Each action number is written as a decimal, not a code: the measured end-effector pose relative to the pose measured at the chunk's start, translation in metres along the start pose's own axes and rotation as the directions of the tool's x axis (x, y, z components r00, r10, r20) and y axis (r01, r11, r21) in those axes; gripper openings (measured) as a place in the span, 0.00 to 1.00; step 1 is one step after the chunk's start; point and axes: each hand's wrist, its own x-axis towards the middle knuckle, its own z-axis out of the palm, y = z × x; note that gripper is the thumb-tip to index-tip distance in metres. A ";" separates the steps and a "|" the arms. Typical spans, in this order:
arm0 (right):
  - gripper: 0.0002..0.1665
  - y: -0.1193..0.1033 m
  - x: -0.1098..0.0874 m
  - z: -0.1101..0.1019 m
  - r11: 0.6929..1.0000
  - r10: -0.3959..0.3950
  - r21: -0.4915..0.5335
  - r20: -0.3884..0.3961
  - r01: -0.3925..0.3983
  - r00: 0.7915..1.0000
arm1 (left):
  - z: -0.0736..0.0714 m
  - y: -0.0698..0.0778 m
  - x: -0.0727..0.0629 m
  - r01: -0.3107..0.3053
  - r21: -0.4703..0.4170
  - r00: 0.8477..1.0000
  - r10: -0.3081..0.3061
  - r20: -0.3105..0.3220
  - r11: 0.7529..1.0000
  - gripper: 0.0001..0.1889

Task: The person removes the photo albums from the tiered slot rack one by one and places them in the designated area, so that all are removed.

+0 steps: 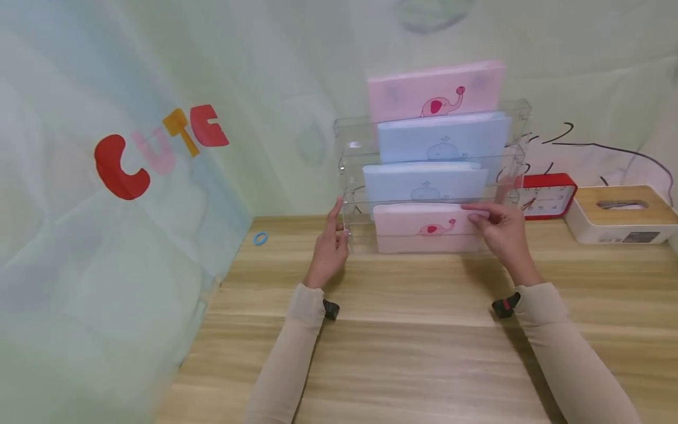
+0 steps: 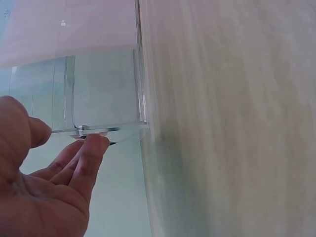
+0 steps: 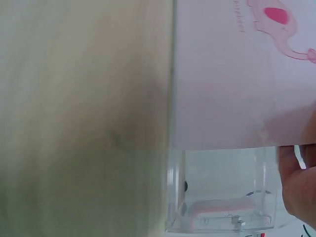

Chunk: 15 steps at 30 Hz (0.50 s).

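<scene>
- Right hand [image 1: 502, 231] pinches front pink folder [image 1: 399, 222], 2 o'clock corner
- Left hand [image 1: 327, 250] pinches clear rack [image 1: 362, 238], 8 o'clock
- Likely seating folder; next: square it, rack steady

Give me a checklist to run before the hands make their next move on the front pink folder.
1. Right hand pinching front pink folder: ok, near its upper right corner.
2. Front pink folder inside the clear rack: ok, frontmost slot.
3. Left hand on the rack's left side: ok, touching.
4. Blue folders aligned: not ok; the front blue folder sits further left than the rear blue folder.
5. Red clock free of the rack: cannot tell.
</scene>
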 end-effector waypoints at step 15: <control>0.09 -0.006 -0.007 0.020 0.992 0.037 0.128 -0.180 -0.014 0.983 | 0.003 0.000 0.002 -0.040 0.015 0.999 0.041 -0.022 0.999 0.42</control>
